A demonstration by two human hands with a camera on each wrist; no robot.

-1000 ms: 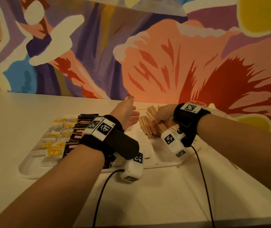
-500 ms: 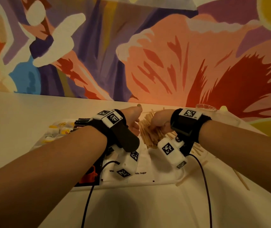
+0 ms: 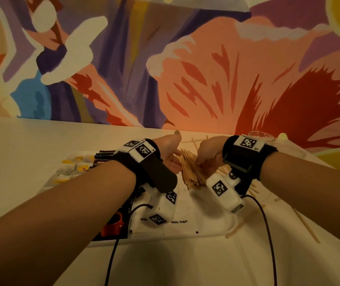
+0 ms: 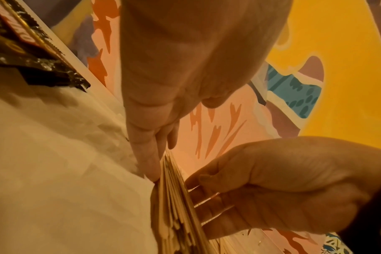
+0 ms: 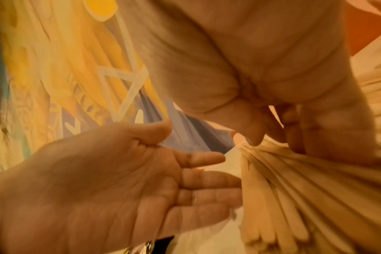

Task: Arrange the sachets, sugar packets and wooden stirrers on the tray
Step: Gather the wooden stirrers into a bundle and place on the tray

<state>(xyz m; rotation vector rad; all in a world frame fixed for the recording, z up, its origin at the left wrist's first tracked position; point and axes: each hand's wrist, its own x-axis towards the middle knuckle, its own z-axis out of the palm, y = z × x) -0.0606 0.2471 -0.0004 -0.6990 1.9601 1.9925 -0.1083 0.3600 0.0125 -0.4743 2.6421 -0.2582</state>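
A thick bundle of wooden stirrers [image 3: 191, 170] lies fanned on the white tray [image 3: 165, 238], between my two hands. My left hand [image 3: 171, 153] has straight fingers and presses the bundle's left side [image 4: 176, 206]. My right hand [image 3: 208, 153] curls its thumb and fingers round the stirrers [image 5: 294, 189] from the right. White sugar packets [image 3: 181, 215] lie on the tray in front of the bundle. Black coffee sachets [image 3: 103, 157] and yellow-tagged sachets [image 3: 72, 164] fill the tray's left part, partly hidden by my left forearm.
Loose stirrers [image 3: 307, 226] lie on the table right of the tray, and one [image 3: 236, 230] leans over its front right corner. A clear glass [image 3: 262, 137] stands behind my right wrist. A painted wall rises at the table's far edge.
My head has dropped lower and nearer, so the tray looks flatter. Both hands stay at the stirrer bundle; the left hand's fingers have closed in against its side.
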